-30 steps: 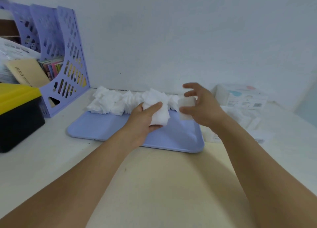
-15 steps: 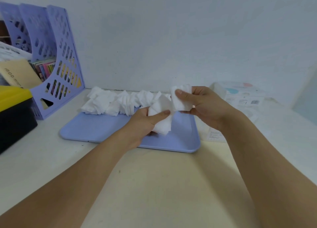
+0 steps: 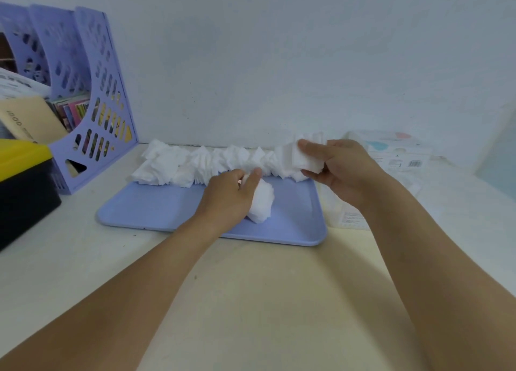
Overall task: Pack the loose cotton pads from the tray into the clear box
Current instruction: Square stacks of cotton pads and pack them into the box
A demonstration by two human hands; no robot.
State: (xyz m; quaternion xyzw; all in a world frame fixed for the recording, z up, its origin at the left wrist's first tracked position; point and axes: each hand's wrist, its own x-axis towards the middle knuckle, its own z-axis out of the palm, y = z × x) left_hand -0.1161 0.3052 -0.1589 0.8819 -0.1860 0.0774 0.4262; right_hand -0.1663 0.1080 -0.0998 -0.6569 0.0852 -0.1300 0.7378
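Cotton pads (image 3: 212, 162) heap along tray (image 3: 156, 211) back edge, frame centre. My right hand (image 3: 339, 172) fingers pinch a squared stack (image 3: 305, 158); left hand (image 3: 229, 197) curls shut around a loose clump (image 3: 261, 203). I'd align edges before boxing. Both forearms reach forward, wrists low. Clear box not clearly visible.

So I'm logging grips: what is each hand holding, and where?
Left hand clutches a bunch of cotton pads by its side, over the tray. Right hand pinches a flat stack of pads across its faces.
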